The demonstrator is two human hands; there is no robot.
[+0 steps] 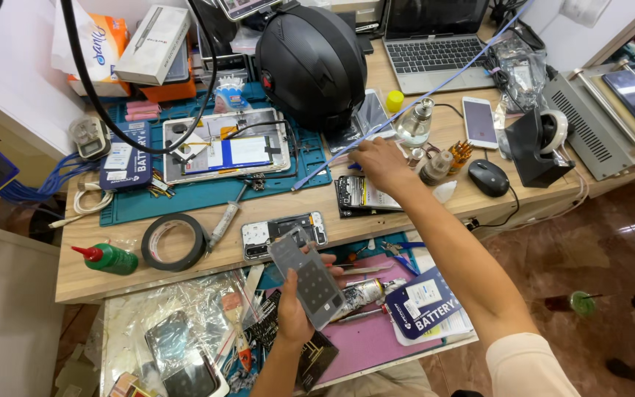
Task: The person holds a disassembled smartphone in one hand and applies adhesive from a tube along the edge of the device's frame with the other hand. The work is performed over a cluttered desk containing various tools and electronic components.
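My left hand [293,307] holds a grey phone back panel [308,281] up over an open drawer, thumb on its edge. My right hand [378,162] reaches across the wooden bench [97,254] with its fingers down near a phone lying by the black helmet [311,62]; whether it grips anything I cannot tell. Just below that hand lies an opened phone with its battery showing [359,195]. Another opened phone frame [284,232] lies at the bench's front edge, just above the panel.
A dismantled tablet [225,153] rests on a teal mat. A black tape roll [174,241], green squeeze bottle [108,258] and syringe [223,225] lie front left. A glass bottle [415,123], mouse [489,176], white phone [479,122] and laptop [435,37] sit right. The drawer holds tools and battery boxes [420,305].
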